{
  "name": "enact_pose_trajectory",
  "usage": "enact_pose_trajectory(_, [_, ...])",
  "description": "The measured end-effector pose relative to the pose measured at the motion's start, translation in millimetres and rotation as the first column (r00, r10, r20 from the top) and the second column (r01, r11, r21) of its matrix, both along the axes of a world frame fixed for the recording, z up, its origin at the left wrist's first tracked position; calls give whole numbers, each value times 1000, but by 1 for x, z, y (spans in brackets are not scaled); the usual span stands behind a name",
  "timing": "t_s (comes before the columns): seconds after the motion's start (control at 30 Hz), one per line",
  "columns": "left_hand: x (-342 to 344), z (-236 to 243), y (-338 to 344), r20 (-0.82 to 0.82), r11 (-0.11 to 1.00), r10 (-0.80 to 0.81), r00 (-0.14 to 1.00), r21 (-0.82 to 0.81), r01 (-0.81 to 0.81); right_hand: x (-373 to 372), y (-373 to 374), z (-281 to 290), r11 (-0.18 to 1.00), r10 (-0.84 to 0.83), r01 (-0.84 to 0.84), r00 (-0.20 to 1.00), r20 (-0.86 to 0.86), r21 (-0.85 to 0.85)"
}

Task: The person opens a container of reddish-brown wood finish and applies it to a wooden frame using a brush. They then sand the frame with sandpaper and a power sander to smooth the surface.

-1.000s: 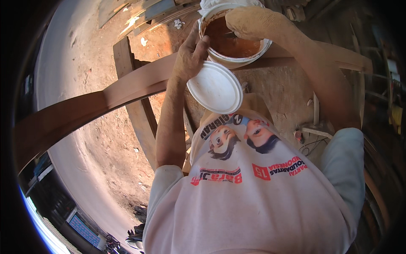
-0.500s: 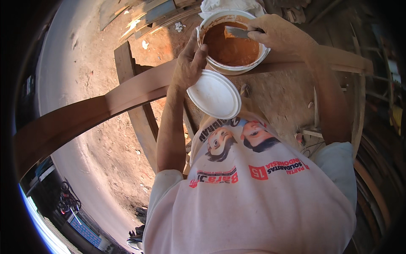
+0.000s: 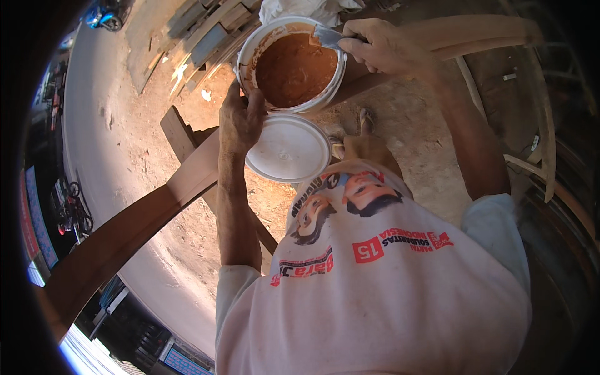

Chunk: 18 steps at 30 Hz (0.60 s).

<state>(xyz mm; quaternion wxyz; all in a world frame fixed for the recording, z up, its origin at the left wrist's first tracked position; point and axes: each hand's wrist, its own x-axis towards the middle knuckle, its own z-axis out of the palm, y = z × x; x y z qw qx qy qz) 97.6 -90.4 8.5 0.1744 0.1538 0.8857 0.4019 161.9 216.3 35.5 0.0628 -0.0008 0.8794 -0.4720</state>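
Observation:
A white bucket [image 3: 246, 57] of orange-brown paste [image 3: 290, 75] stands on a long wooden beam. My left hand [image 3: 242, 115] grips its left rim, fingers curled, with a white round lid [image 3: 287, 150] held just below the bucket. My right hand [image 3: 374, 47] is closed on the dark handle of a putty knife [image 3: 328, 37], whose flat metal blade rests at the bucket's upper right rim.
The curved beam [image 3: 144, 231] crosses my view over a wooden support [image 3: 178, 131]. Planks [image 3: 209, 40] and white sacking [image 3: 294, 9] lie beyond the bucket. My foot [image 3: 365, 119] is on the dirt below. A road with parked motorbikes [image 3: 74, 206] runs along the left; frames stand right.
The putty knife has risen from inside the bucket to its upper right rim. The view has shifted, so bucket, lid and left hand appear further left.

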Motion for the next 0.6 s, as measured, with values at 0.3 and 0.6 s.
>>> enact_pose_trajectory(0.3, [8, -5, -20, 0, 989, 83, 997, 126, -83, 11, 13, 4, 992, -116, 110, 986, 119, 56])
enact_pose_trajectory(0.6, [29, 2, -94, -6, 981, 171, 985, 92, -170, 55, 53, -58, 802, -235, 310, 950, 207, -511])
